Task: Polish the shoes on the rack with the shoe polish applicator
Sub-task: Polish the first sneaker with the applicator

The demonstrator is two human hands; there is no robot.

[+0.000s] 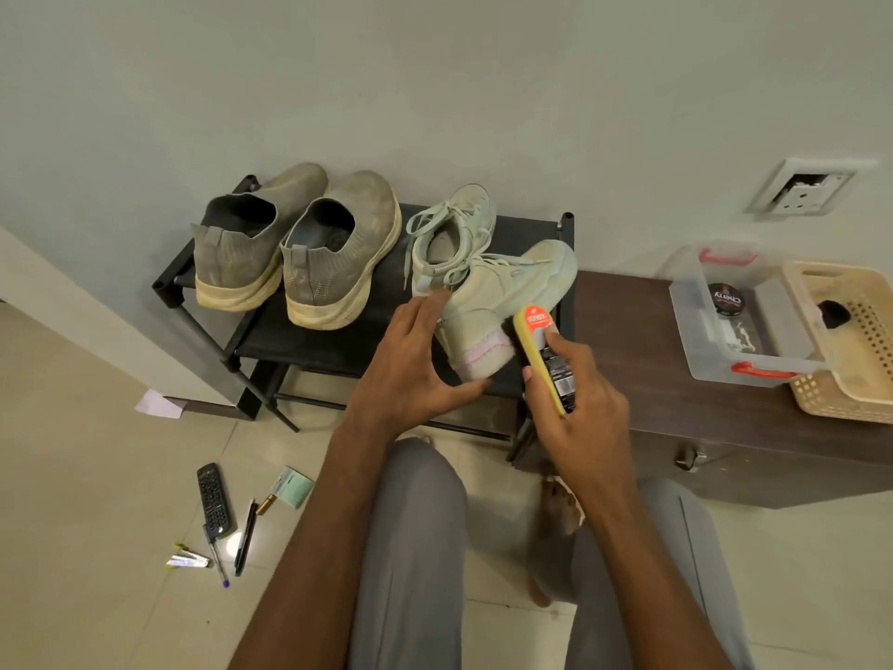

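Right hand [577, 408] grips yellow-backed shoe polish applicator [543, 357] with orange label, fingers curled round its body, thumb on top, its tip beside the heel of a pale mint lace-up sneaker [502, 292] lying tilted on the black metal-frame shoe rack [338, 350]. Left hand [410, 365] rests on that sneaker's heel, fingers straight and slightly spread. Second mint sneaker [454, 224] and grey knit slip-on pair [290, 249] stand on the same shelf.

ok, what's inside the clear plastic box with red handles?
Inside the clear plastic box with red handles lies a round black polish tin. A pale scrap shows beside it; blurred, can't identify. The beige woven basket overlaps the box's right end, hiding what's there.
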